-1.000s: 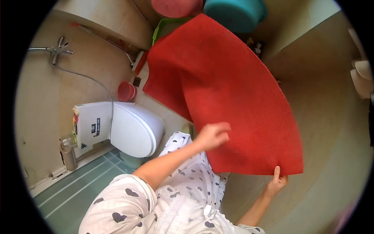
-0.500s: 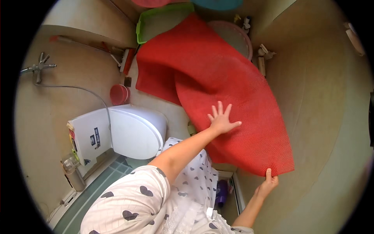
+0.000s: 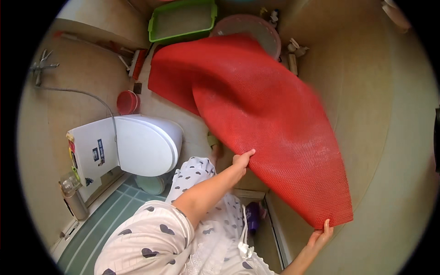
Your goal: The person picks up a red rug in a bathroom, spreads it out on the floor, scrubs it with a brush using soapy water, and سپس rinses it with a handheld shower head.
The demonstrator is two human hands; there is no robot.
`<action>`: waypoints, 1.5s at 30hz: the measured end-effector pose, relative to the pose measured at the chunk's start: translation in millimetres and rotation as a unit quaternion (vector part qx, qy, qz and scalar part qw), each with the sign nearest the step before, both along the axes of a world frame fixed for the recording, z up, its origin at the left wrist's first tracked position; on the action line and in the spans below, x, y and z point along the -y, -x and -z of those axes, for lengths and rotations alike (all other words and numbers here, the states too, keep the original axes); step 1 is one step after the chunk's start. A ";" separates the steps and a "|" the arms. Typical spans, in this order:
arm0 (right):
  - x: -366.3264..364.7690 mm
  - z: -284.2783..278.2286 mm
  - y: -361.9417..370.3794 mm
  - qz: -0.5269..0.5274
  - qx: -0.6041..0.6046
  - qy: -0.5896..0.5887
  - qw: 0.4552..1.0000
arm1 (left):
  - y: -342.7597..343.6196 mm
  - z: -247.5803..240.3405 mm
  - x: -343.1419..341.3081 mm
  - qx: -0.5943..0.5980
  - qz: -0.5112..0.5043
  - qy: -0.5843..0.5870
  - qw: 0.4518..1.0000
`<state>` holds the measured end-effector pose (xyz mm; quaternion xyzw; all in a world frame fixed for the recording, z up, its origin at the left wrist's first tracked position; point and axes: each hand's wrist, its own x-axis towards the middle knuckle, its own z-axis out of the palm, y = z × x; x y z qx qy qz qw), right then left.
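A large red textured mat [image 3: 261, 110] spreads across the middle and right, rippled and partly lifted, its far end folded over beside the basins. My left hand [image 3: 243, 159] grips the mat's near left edge, thumb on top and fingers hidden below. At the near right corner, my right hand [image 3: 322, 233] pinches the mat's edge, thumb on its upper side.
At left stands a white toilet [image 3: 149, 145] with its lid down. A red bucket [image 3: 127, 102] and a red brush [image 3: 136, 64] are behind it. Far back sit a green tub [image 3: 208, 28] and a pink basin [image 3: 274, 43]. A purple bottle [image 3: 252, 217] stands near my skirt.
My left hand has gone from lying spread on the mat to gripping its near edge. The mat's far end has slid off the green tub, and its near right corner is lower.
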<state>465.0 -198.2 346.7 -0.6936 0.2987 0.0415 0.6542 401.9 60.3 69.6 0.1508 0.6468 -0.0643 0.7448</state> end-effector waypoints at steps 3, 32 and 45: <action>-2.8 18.1 -4.5 -0.038 -0.015 0.030 0.999 | -13.7 -3.5 -18.1 0.010 0.009 -0.115 0.993; -160.8 59.7 -113.7 -0.143 0.144 0.092 0.975 | -92.2 50.3 -95.0 -0.069 0.113 -0.089 0.987; -163.9 24.2 -78.0 -0.139 0.126 0.096 0.978 | 27.8 -60.9 -127.2 -0.045 0.028 -0.003 0.999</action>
